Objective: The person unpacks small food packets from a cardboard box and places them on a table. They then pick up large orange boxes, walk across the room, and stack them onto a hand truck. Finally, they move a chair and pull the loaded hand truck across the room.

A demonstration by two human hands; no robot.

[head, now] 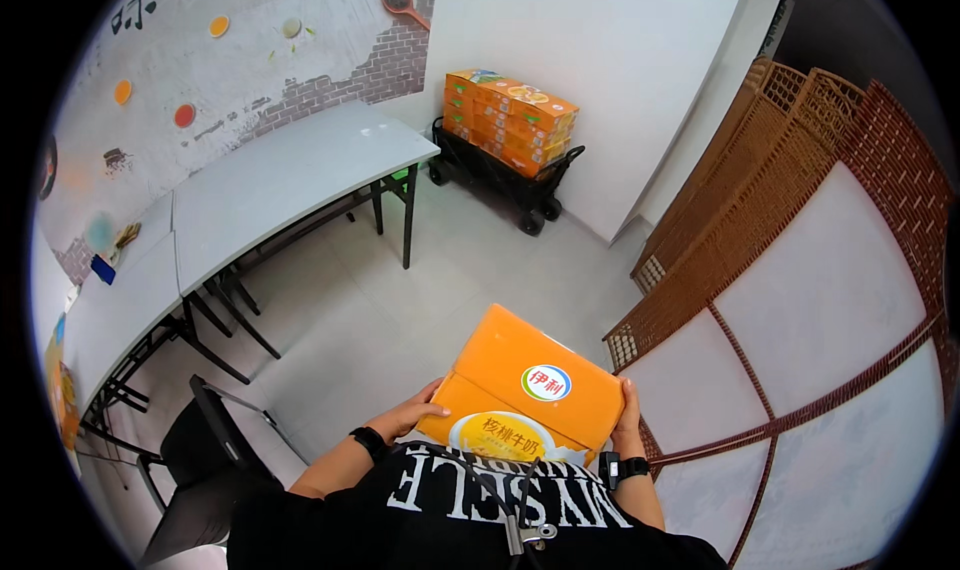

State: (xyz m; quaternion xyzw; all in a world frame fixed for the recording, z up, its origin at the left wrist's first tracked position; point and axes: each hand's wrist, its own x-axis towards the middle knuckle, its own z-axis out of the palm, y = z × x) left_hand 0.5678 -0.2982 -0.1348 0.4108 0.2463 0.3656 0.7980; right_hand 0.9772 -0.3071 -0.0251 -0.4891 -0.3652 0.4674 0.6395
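Observation:
Close against my chest I hold an orange milk carton box, which bears a Yili logo and printed writing. My left hand grips its left side, with the thumb on top. On the opposite side, my right hand clasps the right edge, its fingers partly hidden by the box. Farther off, against the white wall, a black folding wagon carries a stack of similar orange boxes.
White folding tables run along the left wall, with a dark blue object on one. A black chair stands at lower left. A woven folding screen lines the right side. Pale tiled floor lies between.

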